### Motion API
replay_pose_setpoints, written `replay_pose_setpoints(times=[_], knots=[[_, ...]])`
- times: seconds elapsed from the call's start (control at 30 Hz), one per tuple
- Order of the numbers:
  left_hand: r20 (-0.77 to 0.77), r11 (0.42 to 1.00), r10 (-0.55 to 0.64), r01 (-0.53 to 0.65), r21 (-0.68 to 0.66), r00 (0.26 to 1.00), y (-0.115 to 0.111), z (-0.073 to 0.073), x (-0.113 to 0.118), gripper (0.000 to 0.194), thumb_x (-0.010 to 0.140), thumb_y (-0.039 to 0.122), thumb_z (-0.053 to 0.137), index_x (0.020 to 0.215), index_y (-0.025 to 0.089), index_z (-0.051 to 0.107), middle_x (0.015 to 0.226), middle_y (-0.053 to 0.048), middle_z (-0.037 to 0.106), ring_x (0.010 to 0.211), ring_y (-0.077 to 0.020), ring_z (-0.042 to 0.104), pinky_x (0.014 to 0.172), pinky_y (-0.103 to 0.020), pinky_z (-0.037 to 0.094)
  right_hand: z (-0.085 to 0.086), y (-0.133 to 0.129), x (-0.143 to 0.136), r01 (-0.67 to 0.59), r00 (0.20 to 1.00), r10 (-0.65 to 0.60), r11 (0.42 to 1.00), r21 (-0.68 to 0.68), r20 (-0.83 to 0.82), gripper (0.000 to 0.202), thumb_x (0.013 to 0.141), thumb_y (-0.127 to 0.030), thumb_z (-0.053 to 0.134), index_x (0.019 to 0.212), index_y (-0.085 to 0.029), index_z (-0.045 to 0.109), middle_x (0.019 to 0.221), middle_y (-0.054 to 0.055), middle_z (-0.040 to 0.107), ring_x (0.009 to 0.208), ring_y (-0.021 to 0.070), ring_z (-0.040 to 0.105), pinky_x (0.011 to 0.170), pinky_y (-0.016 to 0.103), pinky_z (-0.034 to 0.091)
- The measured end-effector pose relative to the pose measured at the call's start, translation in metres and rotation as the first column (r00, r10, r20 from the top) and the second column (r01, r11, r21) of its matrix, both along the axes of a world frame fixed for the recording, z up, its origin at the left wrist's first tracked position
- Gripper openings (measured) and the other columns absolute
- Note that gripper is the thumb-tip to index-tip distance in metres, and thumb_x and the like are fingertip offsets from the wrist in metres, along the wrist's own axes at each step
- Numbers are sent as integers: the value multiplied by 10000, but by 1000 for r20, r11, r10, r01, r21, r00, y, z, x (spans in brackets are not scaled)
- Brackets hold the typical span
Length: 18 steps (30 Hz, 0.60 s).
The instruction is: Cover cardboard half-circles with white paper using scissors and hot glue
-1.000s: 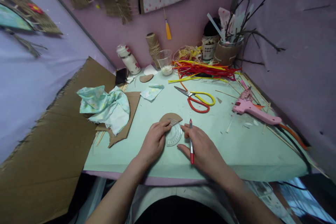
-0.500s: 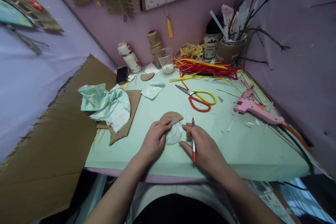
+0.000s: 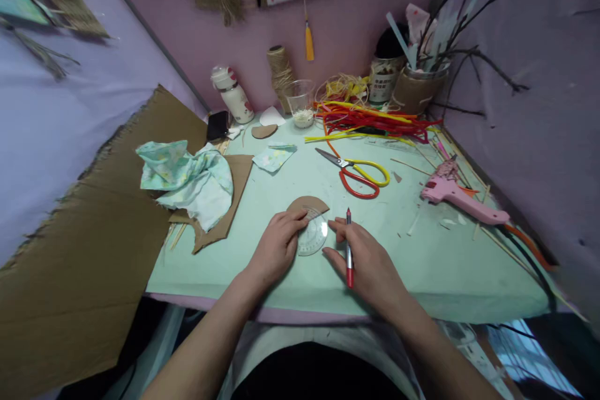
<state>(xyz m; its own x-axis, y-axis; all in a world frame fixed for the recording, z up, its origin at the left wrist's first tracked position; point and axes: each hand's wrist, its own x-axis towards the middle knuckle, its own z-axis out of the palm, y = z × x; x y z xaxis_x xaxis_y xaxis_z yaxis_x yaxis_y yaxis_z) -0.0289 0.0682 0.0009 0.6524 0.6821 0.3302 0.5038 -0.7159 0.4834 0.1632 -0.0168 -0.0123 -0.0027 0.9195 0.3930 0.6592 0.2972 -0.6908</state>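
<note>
In the head view, my left hand [image 3: 280, 244] holds a clear round-edged protractor [image 3: 313, 239] from its left side, fingertips on its upper part. Under the protractor's upper part lies a brown cardboard half-disc [image 3: 304, 202], its curved edge pointing away from me. My right hand [image 3: 365, 256] keeps a red marker [image 3: 349, 256] between its fingers, tip pointing away from me. The thumb and index finger of that hand are spread beside the protractor's right edge; whether they touch it I cannot tell. Beyond my hands lie scissors [image 3: 359, 181] with one red and one yellow handle.
A pink glue gun [image 3: 464, 200] with its cord lies at the right. At the left are crumpled floral cloth [image 3: 187, 175] on cardboard and a large cardboard sheet [image 3: 89, 231]. Along the back stand a bottle [image 3: 237, 100], twine spool [image 3: 280, 72], plastic cup [image 3: 300, 103] and coloured strips [image 3: 375, 119].
The view has shifted slightly. Both hands, the protractor and the marker keep nearly the same places relative to one another.
</note>
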Motion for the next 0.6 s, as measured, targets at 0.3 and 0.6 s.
replay_pose_setpoints(times=[0.3,0.6], knots=[[2,1000,17,-17,-7,1000,-2,0,1,283,906,62,447,1086,170,637,1248,-120,654,1171,-237,574,978,-466,483,-2,0,0,-18,999,17,1000,1,28,201,884,-212,594,1069,-209,516,1019,118,666,1124,307,610,888,497,539],[-7,1000,2,-2,15,1000,-1,-1,0,282,896,53,463,1098,159,628,1252,-123,651,1151,-238,576,973,-466,487,-1,2,0,-11,999,12,1000,-6,38,245,878,-201,595,1113,-198,525,1004,115,668,1141,306,606,903,493,536]])
